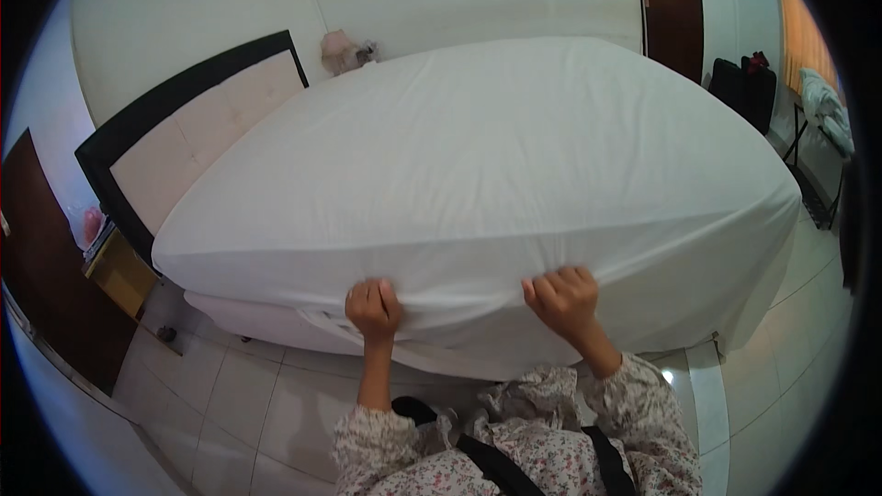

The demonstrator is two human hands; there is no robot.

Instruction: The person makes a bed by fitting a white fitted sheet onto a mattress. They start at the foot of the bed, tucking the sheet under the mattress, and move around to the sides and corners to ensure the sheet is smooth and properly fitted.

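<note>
A white bed sheet (475, 145) covers the mattress and hangs down its near side. My left hand (374, 308) is closed on the sheet at the side of the mattress, towards the headboard. Farther right, my right hand (563, 297) grips the same side of the sheet, and creases run out from the fingers. Left of my left hand, the pale bed base (255, 317) shows under the mattress. To the right the hanging sheet hides the base and reaches down close to the floor.
A headboard (200, 134) with a dark frame rises at the left. Beside it stands a small wooden table (124, 275). Dark suitcases (744, 93) and a rack with cloth (823, 110) stand at the far right. Tiled floor (234, 393) lies below me. A pink lamp (337, 53) stands beyond the bed.
</note>
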